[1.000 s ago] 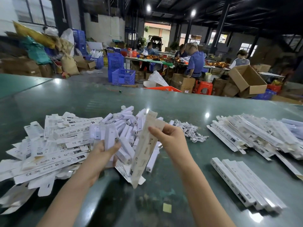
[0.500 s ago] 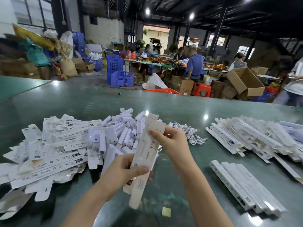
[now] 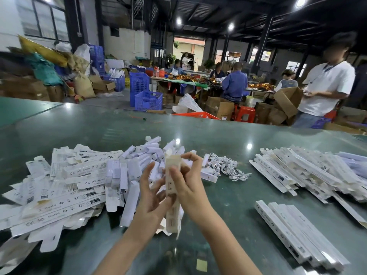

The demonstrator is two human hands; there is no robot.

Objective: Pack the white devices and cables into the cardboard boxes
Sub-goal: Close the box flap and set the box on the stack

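Both my grips on one long narrow cardboard box [image 3: 172, 192]: left hand [image 3: 153, 197] low, right hand [image 3: 188, 181] high. Long axis near upright, top end tipped away from me, above the worktop [image 3: 228, 205].

Long cardboard box [image 3: 172, 193] upright above table; white devices [image 3: 137, 165], cables [image 3: 226, 165] heaped behind.

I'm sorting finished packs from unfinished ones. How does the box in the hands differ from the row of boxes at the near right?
The held box stands nearly upright between the left hand and right hand; the near-right boxes lie flat on the table. The held box shows its brownish inner side; those show white printed faces. Both are long, narrow cartons.
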